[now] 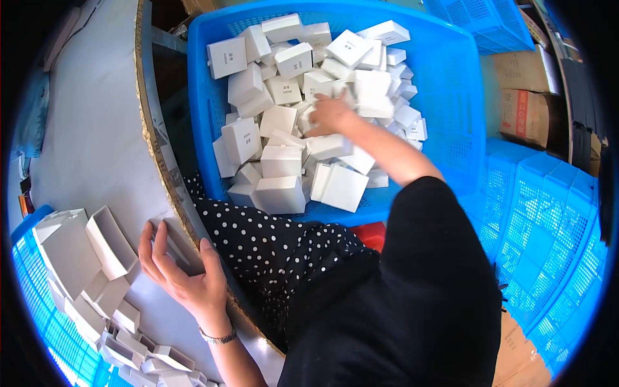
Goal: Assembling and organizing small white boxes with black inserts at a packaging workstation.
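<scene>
My right hand reaches into a large blue plastic basket, its fingers apart and slightly blurred. It is over a heap of small white cardboard boxes, touching or just above them; I cannot tell which. A white box lies right beside its fingers. Many boxes are closed and carry small dark print, like the white box at the far left of the heap. My left hand rests with fingers spread at the edge of a grey table, holding nothing.
At the lower left, open white box parts are piled in and around another blue basket. Stacked blue crates stand at the right, with brown cartons behind them. The table has a worn, ragged edge.
</scene>
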`<action>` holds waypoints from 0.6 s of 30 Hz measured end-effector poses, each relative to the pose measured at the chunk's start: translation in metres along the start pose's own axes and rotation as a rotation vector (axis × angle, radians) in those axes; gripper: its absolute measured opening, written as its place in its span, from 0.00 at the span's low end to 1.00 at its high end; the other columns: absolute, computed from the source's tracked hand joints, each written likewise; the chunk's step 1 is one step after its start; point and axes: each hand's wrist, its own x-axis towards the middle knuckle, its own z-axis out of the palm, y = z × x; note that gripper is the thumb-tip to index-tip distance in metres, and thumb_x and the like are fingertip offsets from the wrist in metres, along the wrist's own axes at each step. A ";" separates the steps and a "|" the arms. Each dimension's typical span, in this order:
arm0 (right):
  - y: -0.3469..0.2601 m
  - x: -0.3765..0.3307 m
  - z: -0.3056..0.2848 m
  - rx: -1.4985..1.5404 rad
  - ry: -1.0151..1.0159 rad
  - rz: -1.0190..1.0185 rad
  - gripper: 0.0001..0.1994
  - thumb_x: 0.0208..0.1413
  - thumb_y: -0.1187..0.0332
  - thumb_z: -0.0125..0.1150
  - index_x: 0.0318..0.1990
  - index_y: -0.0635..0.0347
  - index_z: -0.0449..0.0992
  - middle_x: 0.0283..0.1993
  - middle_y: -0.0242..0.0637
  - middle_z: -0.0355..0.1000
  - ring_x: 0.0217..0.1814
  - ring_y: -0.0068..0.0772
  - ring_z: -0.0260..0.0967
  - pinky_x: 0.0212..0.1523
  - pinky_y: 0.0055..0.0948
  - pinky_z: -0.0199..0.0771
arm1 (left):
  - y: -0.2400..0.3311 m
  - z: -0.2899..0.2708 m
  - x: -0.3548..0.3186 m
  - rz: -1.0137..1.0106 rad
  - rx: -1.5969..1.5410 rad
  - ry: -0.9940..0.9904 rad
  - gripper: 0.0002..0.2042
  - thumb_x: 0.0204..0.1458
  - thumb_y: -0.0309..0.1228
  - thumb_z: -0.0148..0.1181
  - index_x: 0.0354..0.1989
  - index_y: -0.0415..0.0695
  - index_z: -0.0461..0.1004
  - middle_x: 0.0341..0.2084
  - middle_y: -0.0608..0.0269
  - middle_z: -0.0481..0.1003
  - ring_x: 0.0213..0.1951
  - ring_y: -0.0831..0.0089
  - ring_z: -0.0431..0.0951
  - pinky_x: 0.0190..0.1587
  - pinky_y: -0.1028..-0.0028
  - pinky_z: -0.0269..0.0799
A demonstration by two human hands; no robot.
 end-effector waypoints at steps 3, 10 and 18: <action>0.043 -0.041 0.055 0.080 0.222 -0.068 0.15 0.52 0.52 0.66 0.46 0.41 0.82 0.65 0.32 0.68 0.81 0.35 0.47 0.66 0.87 0.44 | 0.003 -0.001 -0.001 0.000 0.076 -0.003 0.32 0.44 0.28 0.68 0.62 0.41 0.68 0.64 0.48 0.65 0.66 0.48 0.62 0.69 0.50 0.55; 0.127 -0.117 0.130 0.092 -0.235 0.577 0.18 0.54 0.57 0.64 0.50 0.52 0.82 0.63 0.45 0.71 0.70 0.48 0.63 0.66 0.58 0.64 | 0.005 0.000 0.002 0.001 0.098 -0.024 0.33 0.44 0.28 0.68 0.63 0.41 0.67 0.64 0.47 0.64 0.66 0.48 0.62 0.69 0.49 0.54; 0.030 -0.018 0.043 0.101 0.797 -0.307 0.28 0.48 0.65 0.68 0.60 0.48 0.75 0.69 0.45 0.66 0.78 0.50 0.53 0.73 0.52 0.55 | 0.007 0.001 0.003 0.011 0.146 0.006 0.31 0.49 0.33 0.67 0.64 0.43 0.69 0.63 0.51 0.67 0.66 0.52 0.64 0.69 0.52 0.55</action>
